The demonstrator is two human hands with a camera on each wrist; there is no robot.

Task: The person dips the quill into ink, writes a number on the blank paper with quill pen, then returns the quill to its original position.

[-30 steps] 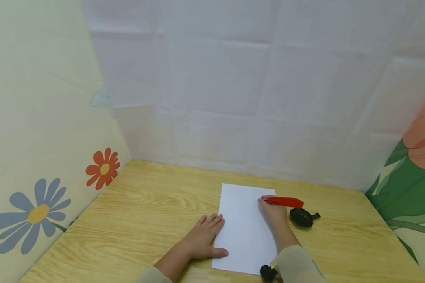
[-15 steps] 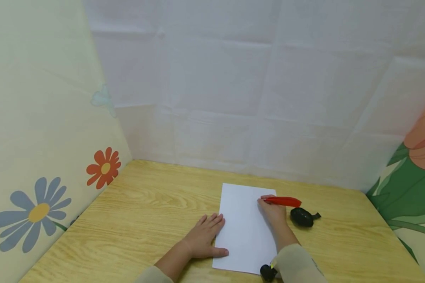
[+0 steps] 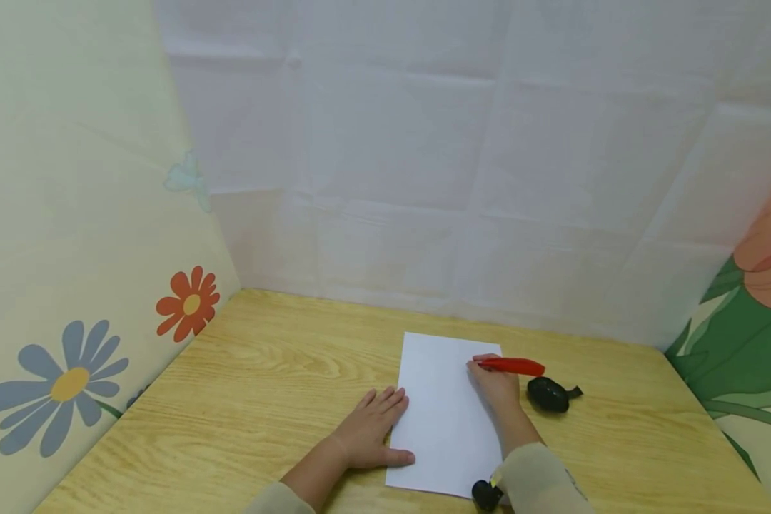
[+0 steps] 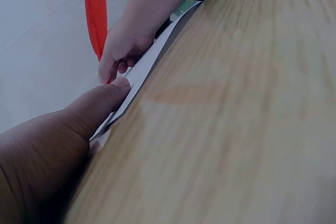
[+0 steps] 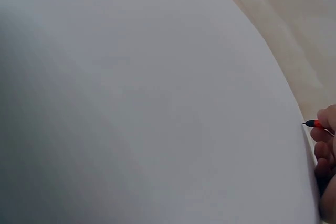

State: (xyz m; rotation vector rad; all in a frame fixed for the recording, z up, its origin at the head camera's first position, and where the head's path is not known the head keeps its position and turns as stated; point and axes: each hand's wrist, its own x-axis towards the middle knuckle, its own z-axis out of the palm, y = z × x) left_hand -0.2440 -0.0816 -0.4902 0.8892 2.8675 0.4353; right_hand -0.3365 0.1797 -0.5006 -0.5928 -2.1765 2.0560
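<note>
A white sheet of paper [image 3: 446,428] lies upright on the wooden table. My left hand [image 3: 375,432] rests spread over its left edge, thumb and fingertips on the sheet. Near the top right of the paper, my right hand [image 3: 497,389] pinches a red pen [image 3: 515,366] with a wide, feather-like body that leans to the right. The left wrist view shows the pen [image 4: 96,17] rising above the curled right fingers. Its dark tip [image 5: 310,124] shows at the paper's edge in the right wrist view. No marks are visible on the sheet.
A glossy black oval thing [image 3: 548,395] with a short tail lies on the table [image 3: 642,428] right of my right hand. A small black device [image 3: 486,495] sits at my right wrist, over the paper's bottom corner. A white sheet [image 3: 385,178] hangs behind the table.
The pen's wide end has tipped slightly to the left. Both hands and the paper stay in nearly the same place.
</note>
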